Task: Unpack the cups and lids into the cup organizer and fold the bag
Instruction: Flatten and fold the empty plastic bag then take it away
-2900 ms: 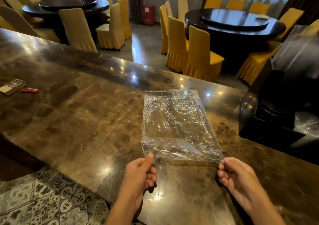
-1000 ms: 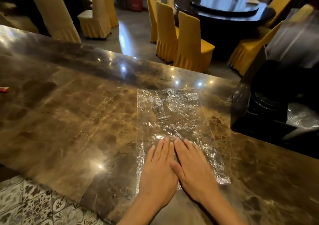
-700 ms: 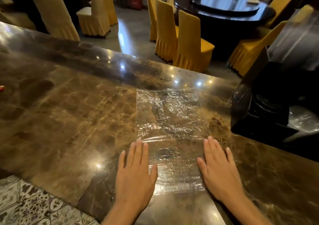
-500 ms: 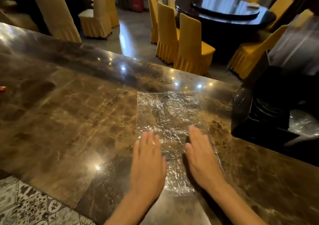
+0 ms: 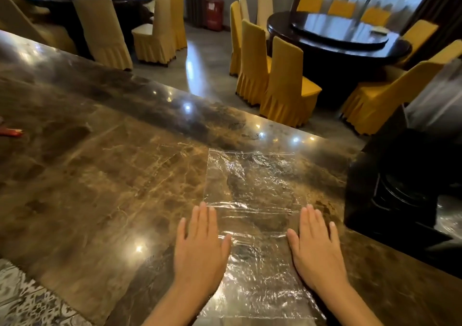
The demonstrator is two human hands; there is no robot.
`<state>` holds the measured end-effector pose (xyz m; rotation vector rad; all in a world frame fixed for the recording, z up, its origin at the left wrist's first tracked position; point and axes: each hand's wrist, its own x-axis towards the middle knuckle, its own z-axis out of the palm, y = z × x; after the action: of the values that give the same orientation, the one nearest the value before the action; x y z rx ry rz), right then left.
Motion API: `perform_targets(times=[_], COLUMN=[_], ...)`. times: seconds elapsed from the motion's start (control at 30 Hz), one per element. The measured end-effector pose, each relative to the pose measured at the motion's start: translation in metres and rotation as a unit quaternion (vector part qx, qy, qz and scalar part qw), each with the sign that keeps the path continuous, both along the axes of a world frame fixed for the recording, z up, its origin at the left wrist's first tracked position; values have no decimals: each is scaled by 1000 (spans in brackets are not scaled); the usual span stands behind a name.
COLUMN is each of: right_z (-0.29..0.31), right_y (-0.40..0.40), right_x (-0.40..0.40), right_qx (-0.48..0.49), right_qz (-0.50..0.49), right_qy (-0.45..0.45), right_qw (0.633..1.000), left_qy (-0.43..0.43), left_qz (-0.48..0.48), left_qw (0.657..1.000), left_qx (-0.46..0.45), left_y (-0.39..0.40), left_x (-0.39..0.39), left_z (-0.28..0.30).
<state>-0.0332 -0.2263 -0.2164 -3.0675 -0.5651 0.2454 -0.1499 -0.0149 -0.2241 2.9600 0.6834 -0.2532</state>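
Note:
An empty clear plastic bag (image 5: 252, 188) lies flat and crinkled on the brown marble counter (image 5: 112, 188). My left hand (image 5: 200, 248) rests palm down with fingers spread on the bag's left edge. My right hand (image 5: 316, 248) lies palm down on its right edge. Neither hand grips anything. A black cup organizer (image 5: 402, 190) stands at the right, with a stack of dark lids in its well and clear plastic-wrapped cups (image 5: 435, 101) rising above it.
A small red object (image 5: 11, 132) lies at the counter's far left. Beyond the far edge are round dark dining tables (image 5: 337, 38) ringed by yellow-covered chairs (image 5: 285, 83). Patterned floor tiles (image 5: 30, 303) show at the lower left.
My hands slid from the bag's middle outward to its left and right edges, pressing it flatter. Earlier I held the bag's near edge by the corners.

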Motion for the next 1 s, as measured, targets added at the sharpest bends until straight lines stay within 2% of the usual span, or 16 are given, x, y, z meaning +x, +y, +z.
perform_targets(times=[0.07, 0.1, 0.17, 0.2, 0.27, 0.33, 0.43, 0.53, 0.57, 0.67, 0.73, 0.8, 1.0], right_z=[5, 6, 5, 4, 0, -7, -9, -2, 1, 3, -2, -6, -18], right_y=[14, 26, 54, 66, 77, 71, 47, 39, 45, 78, 94, 94, 53], right_x=[4, 7, 12, 16, 29, 45, 65, 81, 83, 84, 88, 103, 146], right_qx=[53, 100, 182, 197, 155, 77, 40, 42, 59, 140, 121, 75, 22], right_qz=[-26, 4, 105, 147, 188, 186, 113, 11, 5, 116, 193, 201, 58], right_qy=[-12, -19, -3, 16, 21, -9, -20, -26, -40, -54, -39, -42, -9], right_qw=[998, 995, 978, 969, 970, 980, 993, 999, 997, 982, 973, 976, 998], left_qy=[-38, -74, -127, -127, -87, -65, -70, -62, -70, -132, -129, -105, -88], left_qz=[35, 19, -65, -114, -164, -126, -50, -26, -29, -110, -204, -235, -104], left_qw=[999, 997, 989, 985, 983, 990, 996, 998, 997, 985, 970, 966, 990], left_qx=[-15, -23, -27, -27, -12, 1, 5, 12, 17, 0, -8, 13, 23], left_y=[-1, -3, -10, -11, -4, 14, 39, 47, 45, 31, 24, 31, 90], left_x=[17, 30, 58, 71, 86, 86, 72, 71, 78, 114, 138, 149, 134], left_z=[10, 14, 16, 15, 10, 2, -6, -4, -1, 5, 4, 1, -8])
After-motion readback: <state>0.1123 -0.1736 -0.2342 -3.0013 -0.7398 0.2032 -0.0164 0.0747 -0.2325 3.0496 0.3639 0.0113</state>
